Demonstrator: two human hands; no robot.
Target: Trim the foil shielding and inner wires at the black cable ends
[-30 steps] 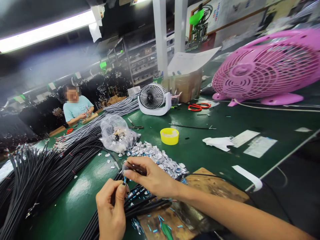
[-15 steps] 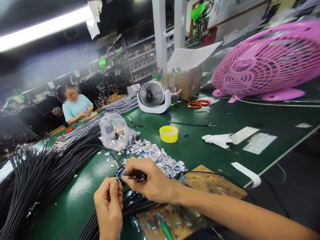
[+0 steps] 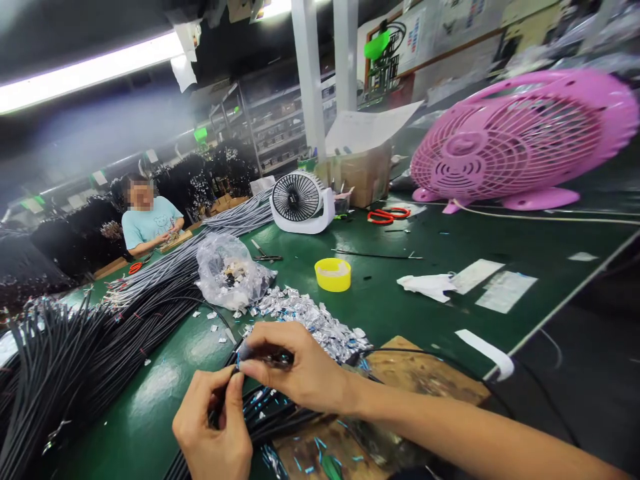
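In front of me, my left hand point(image 3: 213, 423) is closed in a pinch on the end of a black cable, mostly hidden by the fingers. Thumb and forefinger of my right hand point(image 3: 305, 370) meet at the same spot, pinching a thin blue wire point(image 3: 238, 359) at the cable's tip. A dark, shiny object point(image 3: 284, 358) shows under the right hand's curled fingers; its kind is unclear. Beneath both hands run several black cables point(image 3: 280, 421). Right behind them lies a heap of silvery foil scraps point(image 3: 313, 317).
Bundles of black cables point(image 3: 65, 360) and grey cables point(image 3: 235, 217) lie leftward. A plastic bag point(image 3: 227, 267), yellow ring point(image 3: 333, 275), white fan point(image 3: 299, 200), red-handled scissors point(image 3: 387, 215) and pink fan point(image 3: 505, 147) stand or lie beyond. Worn boards point(image 3: 430, 377) are at right. A co-worker point(image 3: 153, 217) sits far left.
My left hand has shifted slightly left and down, its thumb and forefinger now stretched further toward the right hand. The right hand has turned little. The whole view has shifted slightly.
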